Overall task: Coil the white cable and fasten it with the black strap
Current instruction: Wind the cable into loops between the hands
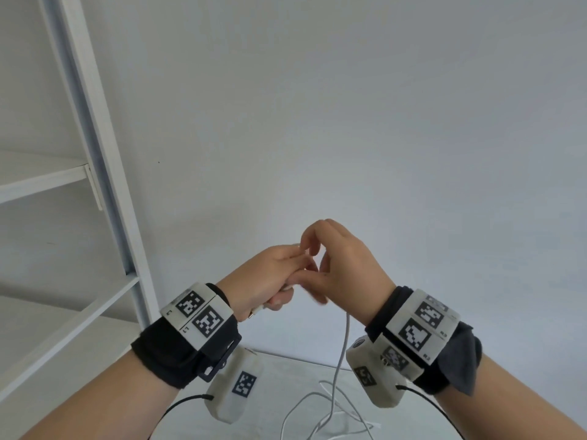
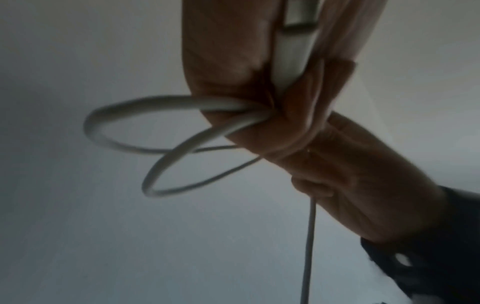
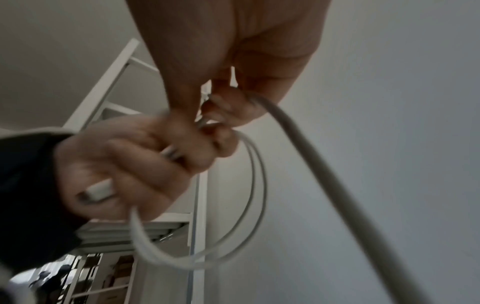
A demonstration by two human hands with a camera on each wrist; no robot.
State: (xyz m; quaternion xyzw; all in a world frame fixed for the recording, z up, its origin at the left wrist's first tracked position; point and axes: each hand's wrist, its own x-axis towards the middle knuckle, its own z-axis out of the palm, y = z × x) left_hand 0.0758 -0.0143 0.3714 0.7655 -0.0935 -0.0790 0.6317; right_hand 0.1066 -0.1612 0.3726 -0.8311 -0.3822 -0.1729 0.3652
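Note:
Both hands are raised in front of a white wall. My left hand (image 1: 282, 287) grips the white cable (image 1: 344, 344) near its plug (image 1: 255, 312), which sticks out below the fist. In the left wrist view two loops (image 2: 166, 144) of cable stand out from the curled fingers (image 2: 233, 72). My right hand (image 1: 314, 265) touches the left and pinches the cable just beside it. From that pinch the cable hangs down to a loose tangle (image 1: 330, 404) on the table. The right wrist view shows the loops (image 3: 257, 195) under the left hand (image 3: 135, 160). No black strap is in view.
A white shelf unit (image 1: 104, 185) stands at the left, close to my left arm. Below the hands is a white table (image 1: 286, 363) against the wall. Thin black leads run from the wrist cameras (image 1: 233, 389) towards me.

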